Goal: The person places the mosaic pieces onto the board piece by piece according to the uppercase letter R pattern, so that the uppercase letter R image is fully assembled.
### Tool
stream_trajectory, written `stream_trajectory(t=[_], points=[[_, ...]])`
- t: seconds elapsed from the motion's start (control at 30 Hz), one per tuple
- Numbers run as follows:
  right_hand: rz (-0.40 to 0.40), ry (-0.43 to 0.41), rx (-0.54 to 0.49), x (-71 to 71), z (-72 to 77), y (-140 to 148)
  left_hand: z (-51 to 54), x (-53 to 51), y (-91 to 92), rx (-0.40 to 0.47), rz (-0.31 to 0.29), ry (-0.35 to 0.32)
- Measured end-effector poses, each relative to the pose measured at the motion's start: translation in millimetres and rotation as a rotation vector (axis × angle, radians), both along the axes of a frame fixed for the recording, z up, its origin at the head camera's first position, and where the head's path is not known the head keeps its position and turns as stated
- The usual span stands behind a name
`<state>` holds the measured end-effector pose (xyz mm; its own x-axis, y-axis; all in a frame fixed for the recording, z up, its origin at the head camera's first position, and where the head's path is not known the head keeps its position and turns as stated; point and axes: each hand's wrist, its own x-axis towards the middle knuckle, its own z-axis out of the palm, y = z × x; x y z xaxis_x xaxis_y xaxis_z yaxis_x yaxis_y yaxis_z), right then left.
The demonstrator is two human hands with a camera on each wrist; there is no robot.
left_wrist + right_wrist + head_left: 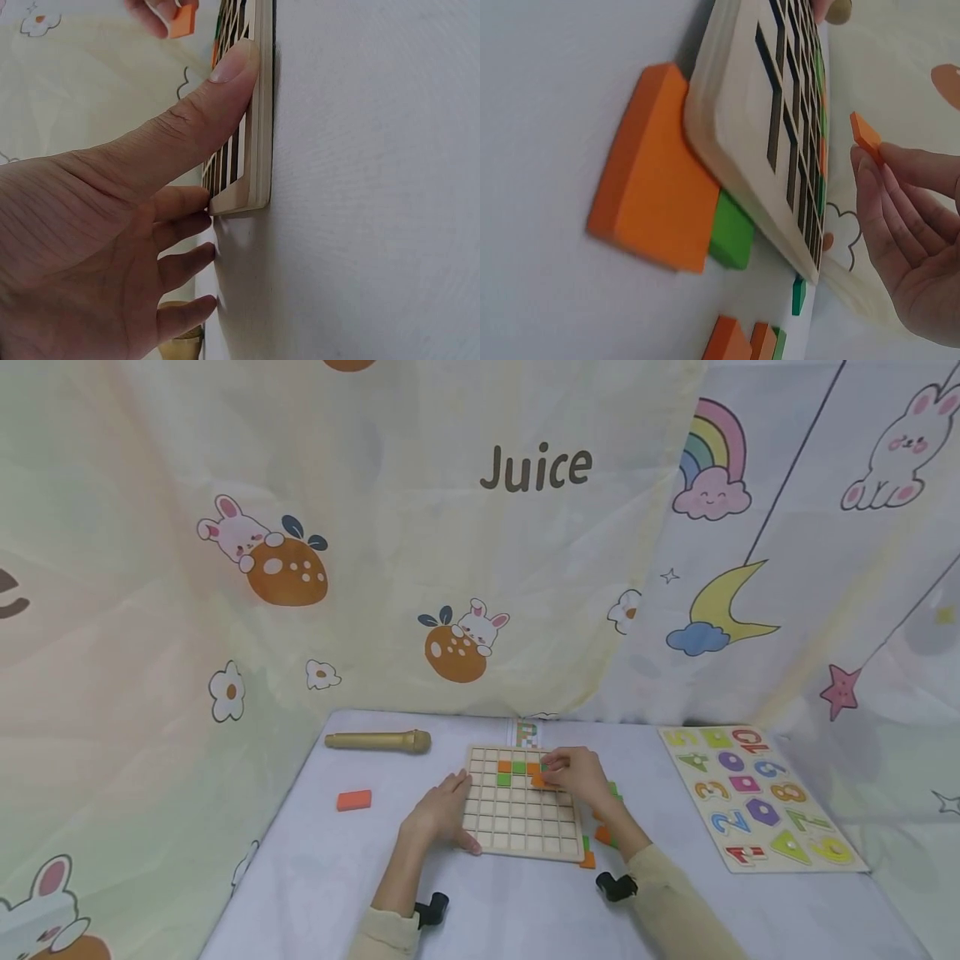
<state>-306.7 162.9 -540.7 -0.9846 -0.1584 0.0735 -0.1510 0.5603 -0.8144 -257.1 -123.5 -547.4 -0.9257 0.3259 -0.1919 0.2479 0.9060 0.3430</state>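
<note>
A light wooden grid board [517, 842] lies on the white table, with several orange and green tiles [518, 767] in its upper cells. My left hand [438, 814] steadies its near left corner. In the left wrist view, the thumb [236, 67] presses along one edge while the other fingers, nearly straight, touch or lie beside another side. Over the board's upper right part, my right hand [581, 774] pinches a thin orange square tile [865, 136] between thumb and fingertips. The tile is held above the board's surface in the right wrist view.
Loose orange and green blocks [656, 176] lie by the board's right edge, some partly under it. A small pattern card [527, 732] lies behind it. A gold microphone [378, 742] and red block [354, 800] lie left; a number puzzle board [761, 806] lies right.
</note>
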Motion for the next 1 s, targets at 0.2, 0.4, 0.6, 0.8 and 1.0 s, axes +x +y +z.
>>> stream_trajectory(t=[0.2,0.4,0.6,0.8,1.0], points=[[0.032,-0.007,0.022,-3.7,0.6,-19,2.8,1.1,0.6,0.002,0.017,-0.011],[0.078,0.024,0.053,-5.5,-1.6,-39,-4.1,-1.7,-0.7,0.009,0.018,-0.003],[0.115,0.022,0.076,-7.3,-7.4,-50,-3.6,-0.6,0.2,0.007,0.004,0.008],[0.145,0.020,0.120,-9.4,-14.5,-58,2.0,0.9,1.0,0.014,0.002,0.002],[0.179,0.038,0.105,-7.2,-16.2,-62,-2.5,-0.4,-1.7,0.019,-0.014,0.023]])
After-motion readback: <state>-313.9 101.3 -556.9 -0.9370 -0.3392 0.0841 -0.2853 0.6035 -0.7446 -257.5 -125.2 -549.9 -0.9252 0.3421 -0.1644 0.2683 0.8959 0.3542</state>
